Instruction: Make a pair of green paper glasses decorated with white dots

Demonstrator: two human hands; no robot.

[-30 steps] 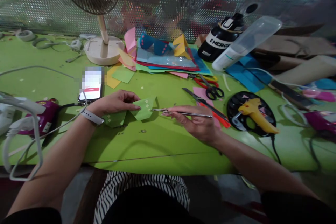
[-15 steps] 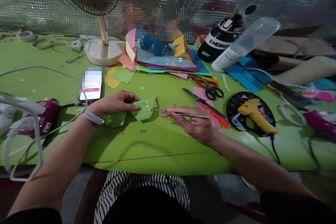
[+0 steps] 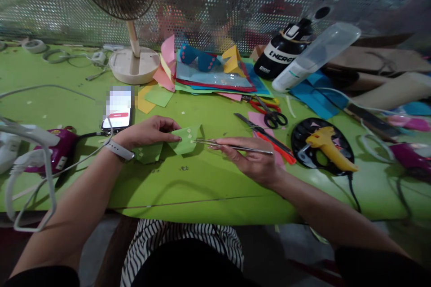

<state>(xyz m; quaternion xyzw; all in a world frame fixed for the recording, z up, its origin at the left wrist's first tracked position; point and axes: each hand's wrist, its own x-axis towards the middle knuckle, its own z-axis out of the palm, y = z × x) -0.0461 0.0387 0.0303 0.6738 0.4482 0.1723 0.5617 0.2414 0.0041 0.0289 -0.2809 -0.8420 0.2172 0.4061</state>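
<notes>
My left hand [image 3: 158, 130] pinches a green paper cutout [image 3: 183, 141] between thumb and fingers, just above the table. Small pale diamond-shaped pieces dot the cutout's right part, and its left part shows below my hand. In my right hand [image 3: 254, 159] is a pair of metal tweezers [image 3: 235, 146], held nearly level and pointing left. Their tips are at the lowest pale diamond near the cutout's right edge; whether they grip it I cannot tell.
Right of my right hand lie a utility knife [image 3: 276, 145], scissors [image 3: 274, 116] and a yellow glue gun [image 3: 325, 145] on a black palette [image 3: 299, 132]. A phone [image 3: 117, 107], a fan base [image 3: 134, 65], a blue paper mask [image 3: 198, 57] and a black bottle [image 3: 281, 51] stand or lie farther back.
The tweezers and my right hand have shifted very slightly to the right. My left hand and the green cutout keep their place.
</notes>
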